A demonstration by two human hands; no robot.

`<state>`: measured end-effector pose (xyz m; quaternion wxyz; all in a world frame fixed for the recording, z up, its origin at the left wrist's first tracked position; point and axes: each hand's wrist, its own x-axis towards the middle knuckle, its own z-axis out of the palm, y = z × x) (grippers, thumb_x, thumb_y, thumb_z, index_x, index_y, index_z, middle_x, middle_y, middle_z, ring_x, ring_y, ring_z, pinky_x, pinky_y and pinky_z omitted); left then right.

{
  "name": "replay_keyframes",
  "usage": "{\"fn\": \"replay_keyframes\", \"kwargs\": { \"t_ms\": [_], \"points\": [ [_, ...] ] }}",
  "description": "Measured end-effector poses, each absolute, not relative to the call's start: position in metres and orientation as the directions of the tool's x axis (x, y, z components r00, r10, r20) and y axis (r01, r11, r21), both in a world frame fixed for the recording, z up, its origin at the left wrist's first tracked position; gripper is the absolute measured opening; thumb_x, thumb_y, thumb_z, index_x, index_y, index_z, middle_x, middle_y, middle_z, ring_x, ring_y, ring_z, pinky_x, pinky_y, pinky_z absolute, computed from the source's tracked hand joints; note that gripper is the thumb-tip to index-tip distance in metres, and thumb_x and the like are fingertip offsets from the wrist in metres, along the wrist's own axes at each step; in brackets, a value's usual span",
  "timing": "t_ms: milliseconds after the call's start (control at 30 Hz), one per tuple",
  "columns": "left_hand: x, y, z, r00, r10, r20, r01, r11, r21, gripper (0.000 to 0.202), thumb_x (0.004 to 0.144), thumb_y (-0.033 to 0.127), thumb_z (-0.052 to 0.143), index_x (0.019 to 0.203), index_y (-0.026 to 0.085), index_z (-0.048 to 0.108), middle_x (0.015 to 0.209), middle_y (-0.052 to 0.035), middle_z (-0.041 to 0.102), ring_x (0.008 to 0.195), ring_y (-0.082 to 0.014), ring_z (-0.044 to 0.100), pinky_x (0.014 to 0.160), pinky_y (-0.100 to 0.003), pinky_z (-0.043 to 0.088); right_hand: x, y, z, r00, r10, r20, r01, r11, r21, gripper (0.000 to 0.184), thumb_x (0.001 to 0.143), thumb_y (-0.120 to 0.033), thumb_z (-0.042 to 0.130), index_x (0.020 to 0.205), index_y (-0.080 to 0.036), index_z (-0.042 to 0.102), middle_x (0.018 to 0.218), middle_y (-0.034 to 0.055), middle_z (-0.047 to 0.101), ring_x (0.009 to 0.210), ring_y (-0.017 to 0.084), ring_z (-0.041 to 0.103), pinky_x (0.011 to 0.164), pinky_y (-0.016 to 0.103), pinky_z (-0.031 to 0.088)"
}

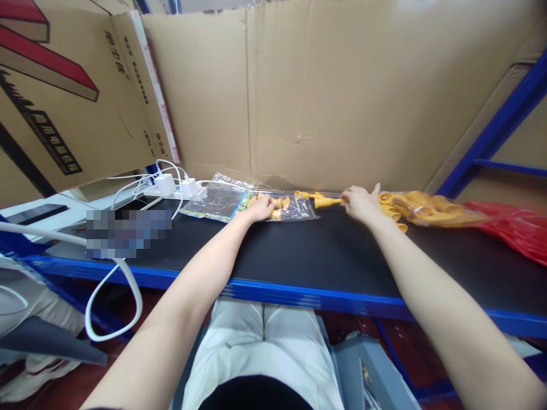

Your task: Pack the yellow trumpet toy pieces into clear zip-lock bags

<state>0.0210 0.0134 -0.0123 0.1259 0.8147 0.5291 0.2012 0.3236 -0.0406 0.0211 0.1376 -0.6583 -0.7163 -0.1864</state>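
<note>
My right hand pinches the end of a slim yellow plastic toy pipe, which points left along the back of the bench. Small round yellow cups lie beside and partly behind that hand. Over a clear plastic bag with a colourful printed strip, my left hand rests with bent fingers closed on the bag. Yellow pieces show around these fingers, in or on the bag; which of the two I cannot tell.
A clear bag of yellow parts and a red plastic bag lie at the right. White chargers sit on a power strip at the left, with looping cables. Cardboard stands behind the black bench top; blue edging runs along its front.
</note>
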Motion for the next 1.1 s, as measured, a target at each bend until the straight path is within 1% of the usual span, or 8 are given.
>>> {"fn": "replay_keyframes", "kwargs": {
  "t_ms": [67,167,300,433,567,867,1000,1100],
  "points": [
    [0.021,0.014,-0.013,0.363,0.91,0.202,0.808,-0.415,0.418,0.021,0.088,0.032,0.034,0.098,0.019,0.047,0.102,-0.0085,0.062,0.094,-0.0204,0.059,0.083,-0.03,0.042,0.323,-0.042,0.026,-0.099,0.877,0.469,0.995,0.102,0.019,0.018,0.082,-0.022,0.049,0.091,-0.021,0.065,0.106,0.008,0.059,0.106,0.026,0.049,0.098,0.068,0.009],
    [0.021,0.015,-0.014,0.358,0.912,0.201,0.812,-0.41,0.416,0.02,0.088,0.032,0.034,0.098,0.02,0.047,0.102,-0.0075,0.062,0.095,-0.0197,0.059,0.084,-0.029,0.042,0.319,-0.041,0.028,-0.148,0.883,0.446,0.983,0.179,-0.028,0.018,0.08,-0.025,0.053,0.092,-0.022,0.066,0.109,0.0069,0.06,0.107,0.026,0.05,0.098,0.063,0.017],
    [0.021,0.016,-0.014,0.35,0.917,0.192,0.817,-0.399,0.416,0.02,0.088,0.033,0.035,0.097,0.02,0.047,0.101,-0.0071,0.062,0.095,-0.0202,0.059,0.084,-0.03,0.042,0.306,-0.04,0.026,-0.246,0.906,0.343,0.959,0.28,-0.05,0.017,0.077,-0.026,0.057,0.089,-0.021,0.068,0.11,0.0059,0.061,0.105,0.025,0.052,0.097,0.048,0.03],
    [0.021,0.015,-0.014,0.356,0.915,0.191,0.81,-0.404,0.426,0.02,0.088,0.032,0.035,0.097,0.02,0.047,0.102,-0.0082,0.062,0.095,-0.0205,0.059,0.084,-0.03,0.042,0.292,-0.042,0.022,-0.348,0.912,0.215,0.918,0.379,-0.121,0.016,0.073,-0.026,0.061,0.085,-0.019,0.069,0.101,0.0058,0.064,0.096,0.021,0.057,0.088,0.033,0.04],
    [0.021,0.011,-0.01,0.382,0.905,0.187,0.797,-0.425,0.429,0.019,0.089,0.031,0.034,0.097,0.019,0.046,0.104,-0.0083,0.062,0.096,-0.0197,0.059,0.084,-0.03,0.042,0.285,-0.043,0.018,-0.37,0.907,0.202,0.905,0.401,-0.141,0.014,0.072,-0.026,0.062,0.081,-0.019,0.069,0.092,0.0049,0.066,0.089,0.02,0.059,0.081,0.028,0.042],
    [0.033,-0.009,0.001,0.484,0.859,0.168,0.759,-0.508,0.408,0.019,0.089,0.029,0.035,0.096,0.018,0.049,0.105,-0.0072,0.061,0.097,-0.0192,0.058,0.085,-0.029,0.042,0.273,-0.057,0.03,-0.31,0.892,0.328,0.894,0.391,-0.219,0.017,0.075,-0.028,0.056,0.08,-0.018,0.068,0.08,0.0036,0.066,0.073,0.017,0.057,0.069,0.026,0.041],
    [0.035,-0.006,-0.001,0.47,0.85,0.237,0.77,-0.526,0.36,0.023,0.088,0.033,0.035,0.091,0.018,0.052,0.105,-0.008,0.062,0.1,-0.0218,0.056,0.089,-0.034,0.04,0.273,-0.056,0.028,-0.301,0.9,0.317,0.888,0.385,-0.252,0.016,0.075,-0.027,0.056,0.08,-0.018,0.068,0.081,0.0029,0.066,0.074,0.016,0.058,0.069,0.025,0.041],
    [0.032,-0.002,-0.003,0.385,0.876,0.291,0.809,-0.472,0.35,0.026,0.089,0.034,0.033,0.094,0.018,0.052,0.112,-0.0094,0.06,0.108,-0.0249,0.052,0.096,-0.043,0.034,0.274,-0.052,0.022,-0.298,0.919,0.257,0.895,0.363,-0.26,0.014,0.074,-0.026,0.058,0.08,-0.018,0.068,0.082,0.0024,0.066,0.076,0.016,0.058,0.07,0.025,0.042]
  ]
}}
